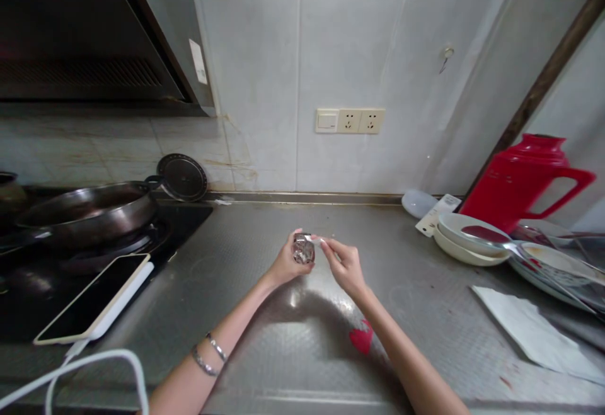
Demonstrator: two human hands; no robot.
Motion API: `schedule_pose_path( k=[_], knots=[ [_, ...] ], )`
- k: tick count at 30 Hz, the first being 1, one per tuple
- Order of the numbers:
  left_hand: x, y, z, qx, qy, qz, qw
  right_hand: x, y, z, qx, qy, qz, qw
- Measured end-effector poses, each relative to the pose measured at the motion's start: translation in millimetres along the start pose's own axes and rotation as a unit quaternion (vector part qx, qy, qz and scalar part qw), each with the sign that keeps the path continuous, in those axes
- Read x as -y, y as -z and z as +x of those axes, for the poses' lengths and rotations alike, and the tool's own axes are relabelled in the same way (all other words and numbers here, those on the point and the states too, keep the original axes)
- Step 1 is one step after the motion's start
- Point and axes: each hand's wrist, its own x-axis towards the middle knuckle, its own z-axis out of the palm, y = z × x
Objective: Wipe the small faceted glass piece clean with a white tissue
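glass vessel (304, 252), small and see-through with a dark tint, is in the left hand (285, 262), over the steel counter (227, 314) and near the middle of the view. the left hand curls around its side, closed as far as the glass allows; whether the base touches the counter, i cannot tell. the right hand (344, 265) has its fingertips pinched together on a slim whitish piece (316, 238), whose far end reaches the rim of the glass. it is too small to make out what that piece is. two silvery bangles (205, 363) circle the left forearm.

off to the left, a phone (94, 301) lies at the edge of the black stove (186, 220), near a wide pan (89, 213). to the right, a red jug (520, 182) stands behind stacked bowls (466, 252), with a white paper sheet (529, 327) lying nearer the front.
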Motion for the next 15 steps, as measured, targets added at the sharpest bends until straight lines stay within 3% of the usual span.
schedule_pose_path(
  k=[5, 11, 15],
  knots=[
    [-2, -5.6, -5, 0.032, -0.005, 0.032, 0.999, -6, 4, 10, -0.075, -0.048, -0.016, 0.996],
    [-5, -14.9, -10, 0.074, 0.002, 0.041, 0.996, -3, 3, 10, 0.087, 0.002, -0.028, 0.996],
    [-8, -14.1, -10, 0.073, 0.017, 0.039, 0.996, 0, 5, 7, 0.097, 0.041, -0.025, 0.994]
  ],
)
